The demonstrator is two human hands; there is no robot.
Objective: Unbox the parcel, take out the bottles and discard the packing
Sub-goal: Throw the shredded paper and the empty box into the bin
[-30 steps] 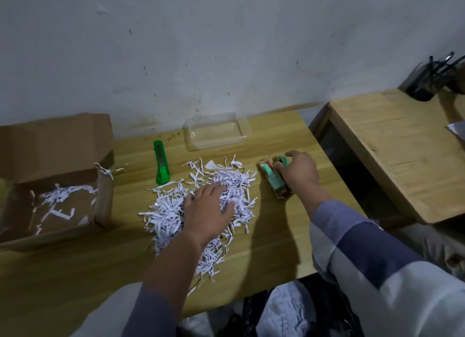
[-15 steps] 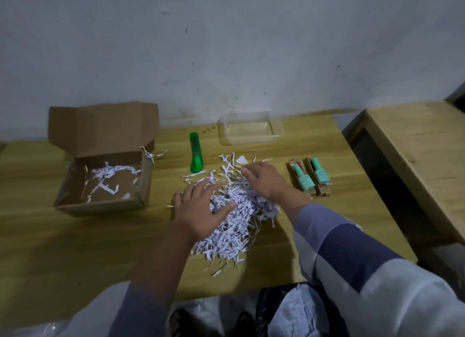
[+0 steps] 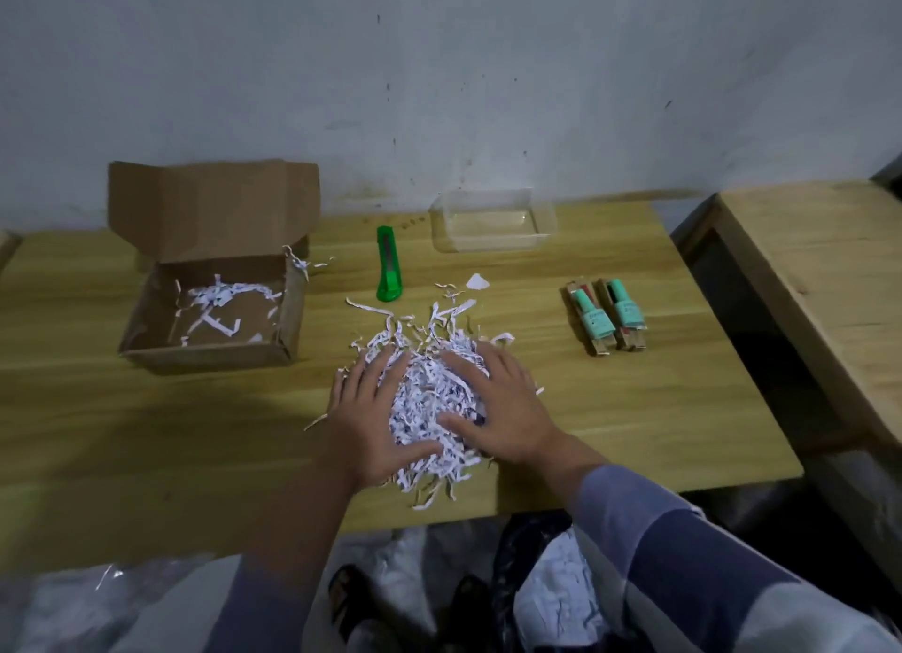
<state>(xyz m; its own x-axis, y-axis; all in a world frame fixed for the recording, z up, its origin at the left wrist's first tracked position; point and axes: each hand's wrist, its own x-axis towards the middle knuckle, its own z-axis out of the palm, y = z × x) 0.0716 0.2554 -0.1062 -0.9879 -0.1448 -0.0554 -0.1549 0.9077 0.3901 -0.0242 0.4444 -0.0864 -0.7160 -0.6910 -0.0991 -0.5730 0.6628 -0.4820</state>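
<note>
Now, starting at the left, the cardboard box [image 3: 210,306] is sitting open on the bench [image 3: 634,408] with its lid flap standing up at the far side; only a few paper strips are lying in it, so I judge the unboxing done. Just right of it, the green utility knife [image 3: 389,264] is lying clear of my work. In the middle I am cupping the shredded paper [image 3: 429,389] between both palms: my left hand [image 3: 371,418] is pressing its left flank with fingers spread and straight, my right hand [image 3: 498,408] is pressing its right flank likewise, neither closing on anything. I am gathering it into one heap for discarding, I think. Beyond it, by the wall, a clear plastic tray [image 3: 493,220] is standing. The two bottles [image 3: 607,318] are lying side by side, right of my right hand and apart from it.
</note>
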